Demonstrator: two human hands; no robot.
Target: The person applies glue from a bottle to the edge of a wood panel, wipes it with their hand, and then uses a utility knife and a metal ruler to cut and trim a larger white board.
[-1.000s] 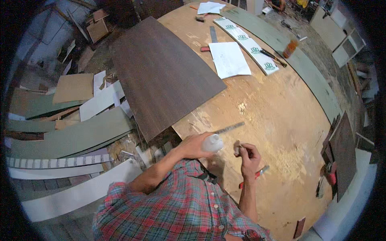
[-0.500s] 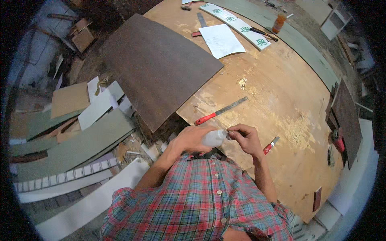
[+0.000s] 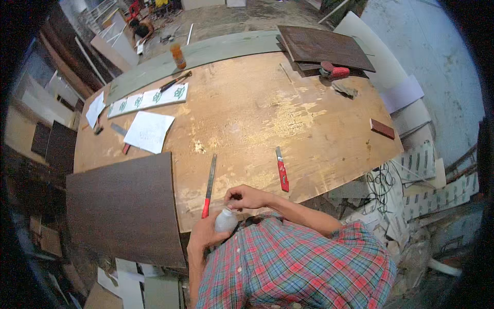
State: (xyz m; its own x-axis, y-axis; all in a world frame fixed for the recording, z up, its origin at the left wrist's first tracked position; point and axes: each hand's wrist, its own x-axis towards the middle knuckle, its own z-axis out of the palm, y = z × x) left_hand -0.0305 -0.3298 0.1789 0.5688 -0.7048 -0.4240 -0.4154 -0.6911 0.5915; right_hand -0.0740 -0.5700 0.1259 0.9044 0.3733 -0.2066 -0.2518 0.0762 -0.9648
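My left hand (image 3: 204, 235) is wrapped around a small white plastic bottle (image 3: 225, 222), held close to my shirt front at the near table edge. My right hand (image 3: 249, 196) is at the bottle's top with fingers curled into a pinch. Whatever those fingertips hold is too small or hidden to make out. Just beyond the left hand, a flat file with a red handle (image 3: 209, 184) lies on the worktable (image 3: 231, 129). Farther right rests a red utility knife (image 3: 282, 171).
A dark brown board (image 3: 123, 206) covers the near left. Beyond it lie a paper sheet (image 3: 150, 132), a white strip with green prints (image 3: 149, 100) and an orange bottle (image 3: 178, 56). A red grinder (image 3: 334, 71) stands by dark panels (image 3: 329, 46). Another person (image 3: 142, 32) crouches far off.
The view has swung to the right, so the table now spreads across the middle. The bottle is still in my left hand, and my right fingers remain at its top.
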